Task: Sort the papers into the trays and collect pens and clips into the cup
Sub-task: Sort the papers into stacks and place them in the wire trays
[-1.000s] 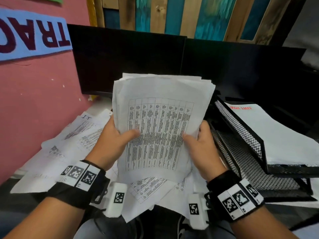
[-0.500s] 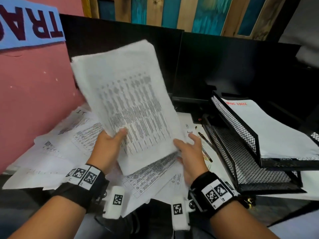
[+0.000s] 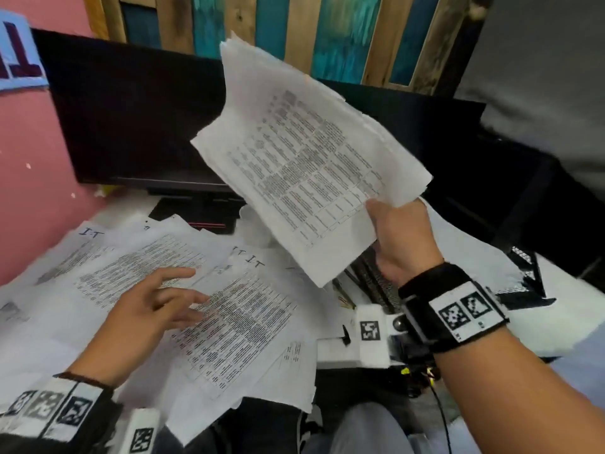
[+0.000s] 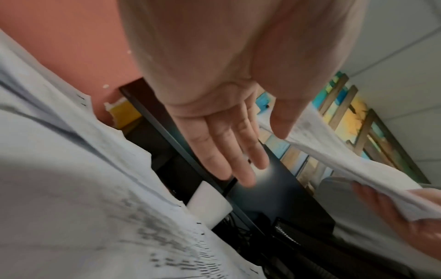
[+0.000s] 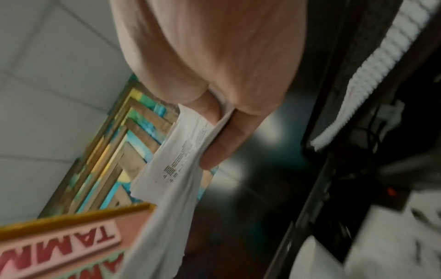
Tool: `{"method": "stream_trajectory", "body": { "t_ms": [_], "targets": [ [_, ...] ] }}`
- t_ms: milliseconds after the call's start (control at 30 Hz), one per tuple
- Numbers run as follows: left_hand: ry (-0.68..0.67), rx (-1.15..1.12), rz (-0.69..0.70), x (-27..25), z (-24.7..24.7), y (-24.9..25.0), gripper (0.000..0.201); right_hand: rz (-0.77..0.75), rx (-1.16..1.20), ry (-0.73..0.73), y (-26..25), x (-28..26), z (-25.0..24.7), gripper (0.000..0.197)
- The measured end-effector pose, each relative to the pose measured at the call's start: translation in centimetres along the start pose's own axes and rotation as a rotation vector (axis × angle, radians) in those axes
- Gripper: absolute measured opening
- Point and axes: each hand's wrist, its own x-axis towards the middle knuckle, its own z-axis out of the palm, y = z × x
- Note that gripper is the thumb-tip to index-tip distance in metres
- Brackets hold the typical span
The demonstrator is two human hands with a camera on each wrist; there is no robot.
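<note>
My right hand [image 3: 397, 224] grips the lower corner of a stack of printed sheets [image 3: 304, 158] and holds it up, tilted, in front of the dark monitors; the right wrist view shows thumb and fingers pinching the stack of sheets [image 5: 190, 147]. My left hand [image 3: 157, 306] hovers with straight fingers over the loose printed papers [image 3: 229, 309] spread on the desk, holding nothing; in the left wrist view the left hand [image 4: 226, 147] is open. The black mesh trays [image 3: 523, 267] sit at the right, mostly hidden by my right arm. I see no cup.
Two dark monitors [image 3: 137, 119] stand along the back, with a pink wall [image 3: 29, 191] to the left. A monitor base [image 3: 199, 214] sits behind the papers. A pen-like item [image 3: 343, 294] lies near the tray's left edge. White paper [image 3: 474, 257] lies in the tray.
My left hand let go of the stack and dropped over the desk papers. The right hand alone carried the stack up and to the right.
</note>
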Motion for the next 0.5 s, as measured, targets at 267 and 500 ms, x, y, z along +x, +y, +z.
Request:
{"method": "stream_trajectory", "body": {
  "t_ms": [267, 500],
  "targets": [
    [0.048, 0.025, -0.094, -1.2, -3.7, -4.3, 0.048, 0.178, -0.176, 0.27, -2.9, 5.5, -12.2, 0.024],
    [0.054, 0.06, -0.148, -0.5, -3.9, -7.2, 0.029, 0.331, -0.215, 0.386, 0.2, 5.2, -17.7, 0.048]
  ]
}}
